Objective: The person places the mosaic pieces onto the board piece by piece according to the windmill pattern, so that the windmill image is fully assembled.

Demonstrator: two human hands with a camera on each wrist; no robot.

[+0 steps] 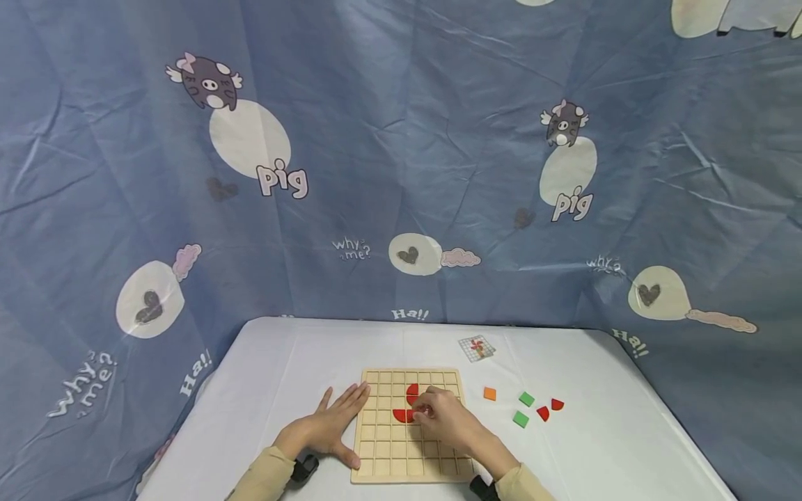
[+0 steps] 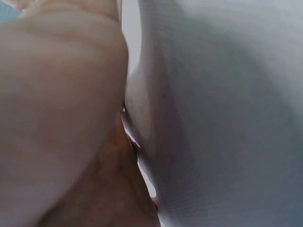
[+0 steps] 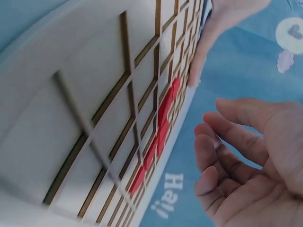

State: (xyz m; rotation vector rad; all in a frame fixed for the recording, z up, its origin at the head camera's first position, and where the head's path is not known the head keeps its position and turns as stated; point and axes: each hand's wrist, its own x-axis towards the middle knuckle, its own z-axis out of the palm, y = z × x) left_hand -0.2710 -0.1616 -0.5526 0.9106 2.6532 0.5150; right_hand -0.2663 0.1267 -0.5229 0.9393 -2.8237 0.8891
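Observation:
A square wooden grid board (image 1: pixel 382 449) lies on the white table. Several red quarter-round pieces (image 1: pixel 401 415) sit in cells around its middle, seen also as red pieces (image 3: pixel 163 111) in the right wrist view. My left hand (image 1: pixel 328 423) spreads its fingers along the board's left edge, fingertips at the upper edge and thumb by the lower corner. Over the red pieces is my right hand (image 1: pixel 445 417). In the right wrist view that hand (image 3: pixel 255 151) has loosely bent fingers, thumb close to the index finger, and nothing shows between them.
Right of the board lie an orange square (image 1: pixel 490 394), two green squares (image 1: pixel 526 399) and two loose red quarter-rounds (image 1: pixel 557 404). Small picture cards (image 1: pixel 476 348) with a grid pattern lie behind the board. A blue printed curtain (image 1: pixel 401 174) hangs behind the table.

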